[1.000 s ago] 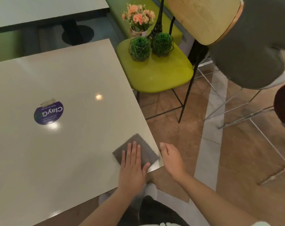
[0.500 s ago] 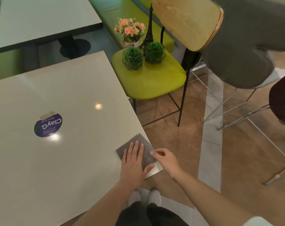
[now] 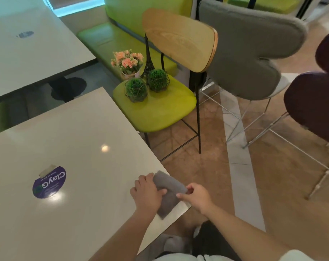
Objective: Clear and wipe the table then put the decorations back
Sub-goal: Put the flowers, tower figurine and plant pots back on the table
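Observation:
A grey cloth lies at the near right corner of the white table. My left hand grips its left side with the thumb over it. My right hand pinches its right edge and lifts it into a fold. The decorations stand on the yellow-green chair seat beyond the table: a pot of pink flowers, a black Eiffel tower model and two green balls in wire frames.
A round purple sticker with a strip of tape sits on the table. A second white table stands behind. A green bench, a grey chair and a dark purple chair surround the brown floor to the right.
My left hand went from lying flat on the cloth to gripping it. My right hand came in and took the cloth's right edge, folding it up. The view tilted upward.

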